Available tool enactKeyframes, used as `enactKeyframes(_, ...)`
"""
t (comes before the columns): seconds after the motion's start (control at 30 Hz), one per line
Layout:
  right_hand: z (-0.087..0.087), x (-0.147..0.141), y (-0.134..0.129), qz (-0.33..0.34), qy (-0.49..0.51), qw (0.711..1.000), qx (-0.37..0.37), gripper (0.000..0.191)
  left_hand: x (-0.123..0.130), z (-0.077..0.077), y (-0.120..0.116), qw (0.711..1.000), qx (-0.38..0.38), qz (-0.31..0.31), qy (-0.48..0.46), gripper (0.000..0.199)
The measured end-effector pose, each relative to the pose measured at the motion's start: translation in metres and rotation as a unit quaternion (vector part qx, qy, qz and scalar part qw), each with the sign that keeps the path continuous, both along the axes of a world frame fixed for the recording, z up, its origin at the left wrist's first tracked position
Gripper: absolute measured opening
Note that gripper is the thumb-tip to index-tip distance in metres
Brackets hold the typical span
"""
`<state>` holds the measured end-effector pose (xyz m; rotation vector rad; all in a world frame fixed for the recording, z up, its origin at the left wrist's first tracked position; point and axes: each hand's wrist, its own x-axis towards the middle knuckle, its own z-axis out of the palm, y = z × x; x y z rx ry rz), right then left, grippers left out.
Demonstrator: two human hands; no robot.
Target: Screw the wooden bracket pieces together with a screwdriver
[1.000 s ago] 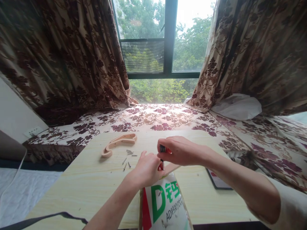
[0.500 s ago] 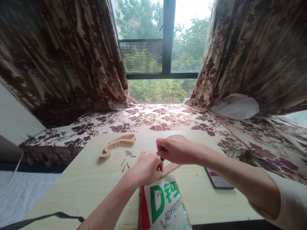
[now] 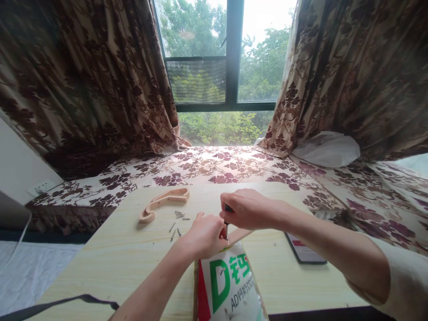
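My right hand [image 3: 245, 208] is wrapped round the dark handle of a screwdriver [image 3: 227, 223], whose shaft points down. Below it, my left hand [image 3: 207, 235] presses its fingers on a light wooden piece [image 3: 240, 234] by the screwdriver's tip. Part of that piece is hidden behind my hands. It lies at the top end of a white, green and red printed package [image 3: 230, 285]. A curved wooden piece [image 3: 163, 199] rests on the table at the left, with several screws [image 3: 179, 215] between it and my left hand.
A phone [image 3: 306, 249] lies on the pale wooden table [image 3: 110, 254] under my right forearm. A black strap [image 3: 83, 299] crosses the lower left. Behind the table are a flowered ledge cover [image 3: 220, 166] and a whitish bag [image 3: 327, 149].
My right hand and the screwdriver have shifted very slightly to the right. My left hand stays in the same place.
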<state>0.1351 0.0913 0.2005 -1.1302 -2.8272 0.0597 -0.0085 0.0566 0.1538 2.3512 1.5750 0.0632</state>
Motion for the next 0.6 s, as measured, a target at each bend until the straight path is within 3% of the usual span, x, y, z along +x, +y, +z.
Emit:
enactKeyframes(0.23,0.003,-0.002,-0.003,-0.027,-0.003,1.0,-0.014,0.018,0.0,0.002,0.002,0.999,-0.023,-0.018,0.038,0.008)
enactKeyframes(0.43,0.009,-0.002,-0.005,-0.035,-0.022,0.999,-0.018,0.021,0.001,0.0,0.005,0.995,-0.044,-0.039,0.083,0.03)
enactKeyframes(0.6,0.018,0.005,-0.007,0.033,-0.007,0.997,-0.068,0.018,0.0,0.0,0.005,0.994,-0.039,-0.049,0.089,0.029)
